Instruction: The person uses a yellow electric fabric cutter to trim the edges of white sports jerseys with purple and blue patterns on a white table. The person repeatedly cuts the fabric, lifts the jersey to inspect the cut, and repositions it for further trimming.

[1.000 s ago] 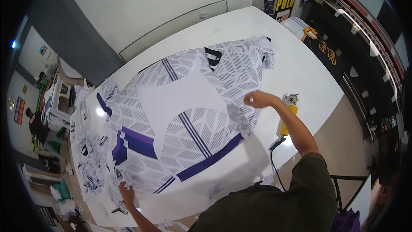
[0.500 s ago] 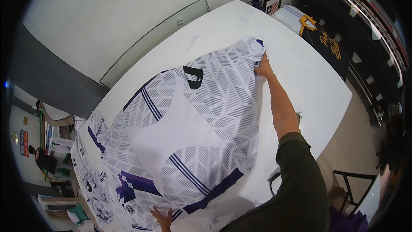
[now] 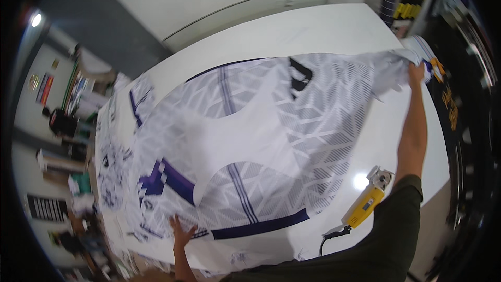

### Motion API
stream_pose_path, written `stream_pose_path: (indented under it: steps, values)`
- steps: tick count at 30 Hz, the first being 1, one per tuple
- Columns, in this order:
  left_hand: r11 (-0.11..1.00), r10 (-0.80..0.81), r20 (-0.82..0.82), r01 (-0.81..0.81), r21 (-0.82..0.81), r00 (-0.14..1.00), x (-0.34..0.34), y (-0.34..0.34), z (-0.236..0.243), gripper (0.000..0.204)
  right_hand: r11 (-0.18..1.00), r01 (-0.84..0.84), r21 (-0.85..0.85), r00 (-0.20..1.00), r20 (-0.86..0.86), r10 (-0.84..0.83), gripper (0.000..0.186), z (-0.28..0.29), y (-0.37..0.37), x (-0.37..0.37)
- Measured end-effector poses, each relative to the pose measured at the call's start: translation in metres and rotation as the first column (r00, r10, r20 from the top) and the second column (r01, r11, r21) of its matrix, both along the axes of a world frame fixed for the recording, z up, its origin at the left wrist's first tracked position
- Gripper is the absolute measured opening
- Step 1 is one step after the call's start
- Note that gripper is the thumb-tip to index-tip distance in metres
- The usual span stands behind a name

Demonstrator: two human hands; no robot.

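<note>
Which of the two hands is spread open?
The left hand, at the near edge of the patterned fabric; the right hand is instead closed on the fabric's bunched far-right end.

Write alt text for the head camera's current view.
A person's right hand holds the bunched far-right end of a large white-and-grey patterned cloth with purple trim, laid over a white table. The left hand is spread open at its near edge; a yellow corded power tool lies to the right.
</note>
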State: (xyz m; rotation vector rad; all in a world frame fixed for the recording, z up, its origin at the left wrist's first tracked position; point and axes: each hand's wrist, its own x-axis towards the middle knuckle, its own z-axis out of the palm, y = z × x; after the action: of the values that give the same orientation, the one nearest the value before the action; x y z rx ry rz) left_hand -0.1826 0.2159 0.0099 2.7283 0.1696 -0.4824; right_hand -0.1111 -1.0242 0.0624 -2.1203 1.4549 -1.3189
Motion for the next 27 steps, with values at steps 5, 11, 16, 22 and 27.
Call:
stream_pose_path:
  steps: [5,11,16,22,27]
  values:
    - [0.997,0.071,-0.089,-0.069,0.023,0.994,-0.014,-0.009,0.045,0.130,0.906,-0.260,0.334,0.750,-0.521,0.408,0.076,-0.019,0.120,-0.008]
    - [0.993,0.105,-0.078,-0.100,0.064,0.991,-0.039,-0.007,0.040,0.123,0.406,-0.858,0.316,0.284,-0.368,0.885,0.075,0.005,0.532,-0.044]
    - [0.996,0.077,0.080,-0.080,0.031,0.994,-0.024,0.034,0.030,0.120,0.220,-0.821,0.527,-0.177,-0.601,0.780,0.069,0.013,0.648,-0.137]
    - [0.998,0.012,0.022,-0.013,0.061,1.000,-0.038,0.066,0.037,0.122,0.472,-0.591,0.654,-0.179,-0.677,0.714,0.071,0.020,0.639,-0.179]
    - [1.000,-0.009,0.014,0.009,0.028,1.000,-0.054,0.064,0.035,0.127,0.459,-0.674,0.578,0.016,-0.610,0.792,0.070,0.004,0.717,-0.214]
